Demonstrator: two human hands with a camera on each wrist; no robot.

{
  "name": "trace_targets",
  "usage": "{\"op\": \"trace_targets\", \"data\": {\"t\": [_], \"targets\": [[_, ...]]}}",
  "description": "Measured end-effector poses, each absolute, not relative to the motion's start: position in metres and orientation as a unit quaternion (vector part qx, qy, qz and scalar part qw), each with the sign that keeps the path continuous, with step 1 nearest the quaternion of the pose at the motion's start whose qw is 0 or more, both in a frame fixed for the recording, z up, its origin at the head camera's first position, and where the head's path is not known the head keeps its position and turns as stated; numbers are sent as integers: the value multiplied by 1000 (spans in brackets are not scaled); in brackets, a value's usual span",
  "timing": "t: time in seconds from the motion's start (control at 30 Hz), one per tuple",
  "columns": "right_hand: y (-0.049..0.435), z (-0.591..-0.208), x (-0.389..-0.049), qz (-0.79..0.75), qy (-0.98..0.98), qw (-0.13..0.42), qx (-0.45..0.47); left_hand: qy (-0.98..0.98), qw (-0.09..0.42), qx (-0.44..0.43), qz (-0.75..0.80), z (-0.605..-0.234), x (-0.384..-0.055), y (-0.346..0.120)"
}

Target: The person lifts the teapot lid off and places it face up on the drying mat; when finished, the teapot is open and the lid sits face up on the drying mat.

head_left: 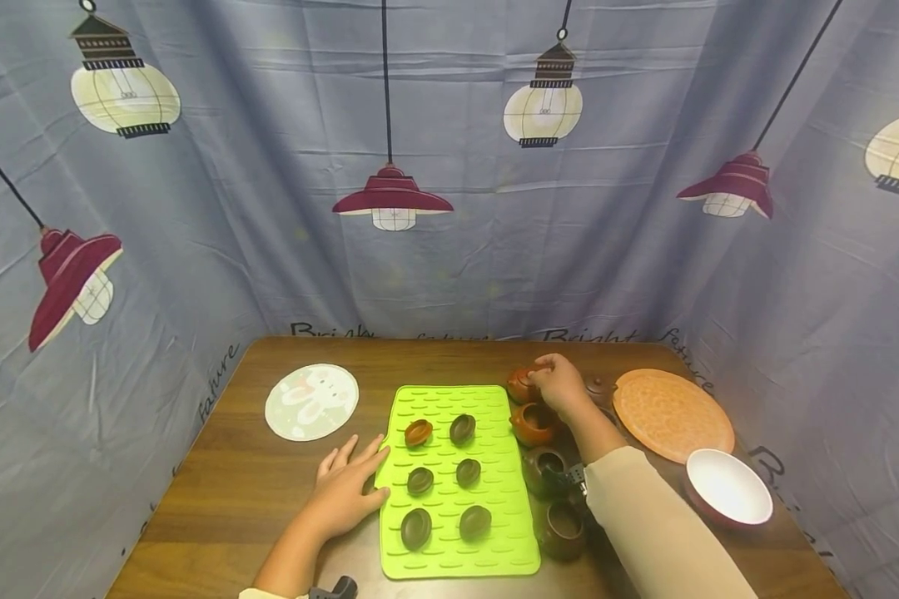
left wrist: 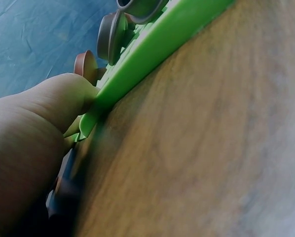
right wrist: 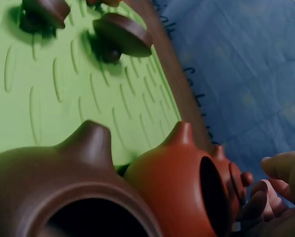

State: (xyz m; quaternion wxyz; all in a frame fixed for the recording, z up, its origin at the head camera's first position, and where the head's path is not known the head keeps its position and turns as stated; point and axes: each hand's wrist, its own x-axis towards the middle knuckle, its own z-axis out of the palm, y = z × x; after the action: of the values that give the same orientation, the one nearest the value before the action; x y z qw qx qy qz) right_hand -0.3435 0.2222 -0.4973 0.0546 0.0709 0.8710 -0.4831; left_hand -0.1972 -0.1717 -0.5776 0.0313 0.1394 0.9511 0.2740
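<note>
My left hand [head_left: 347,491] lies with spread fingers at the left edge of a green mat [head_left: 438,399]; its thumb [left wrist: 73,94] touches the mat's rim in the left wrist view. Knob-down on the mat rest several teapot lids, among them an orange lid [head_left: 418,433] and a brown lid [head_left: 415,529]. My right hand [head_left: 559,383] is at the small lidded orange teapot [head_left: 521,385]. The right wrist view shows its fingertips [right wrist: 271,165] just apart from the lid's knob [right wrist: 246,178]. Nearer stand a lidless orange teapot [head_left: 532,426] and lidless brown teapots [head_left: 563,532].
Beyond my right forearm, partly hidden, is another dark lidded teapot [head_left: 596,386]. A round tan board [head_left: 674,414] and a white-lined bowl [head_left: 728,487] lie at the right. A round rabbit-print mat [head_left: 311,402] lies far left. A lamp-print curtain [head_left: 449,274] surrounds the wooden table [head_left: 217,491].
</note>
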Motion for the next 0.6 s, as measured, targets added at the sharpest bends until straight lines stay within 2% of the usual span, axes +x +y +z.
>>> {"op": "trace_targets", "data": {"t": [0.2, 0.6], "targets": [[220, -508, -350, -470, 878, 60, 72, 950, 30, 141, 276, -578, -198, -172], [215, -514, -356, -440, 893, 28, 94, 949, 33, 140, 279, -574, -197, -171]]}}
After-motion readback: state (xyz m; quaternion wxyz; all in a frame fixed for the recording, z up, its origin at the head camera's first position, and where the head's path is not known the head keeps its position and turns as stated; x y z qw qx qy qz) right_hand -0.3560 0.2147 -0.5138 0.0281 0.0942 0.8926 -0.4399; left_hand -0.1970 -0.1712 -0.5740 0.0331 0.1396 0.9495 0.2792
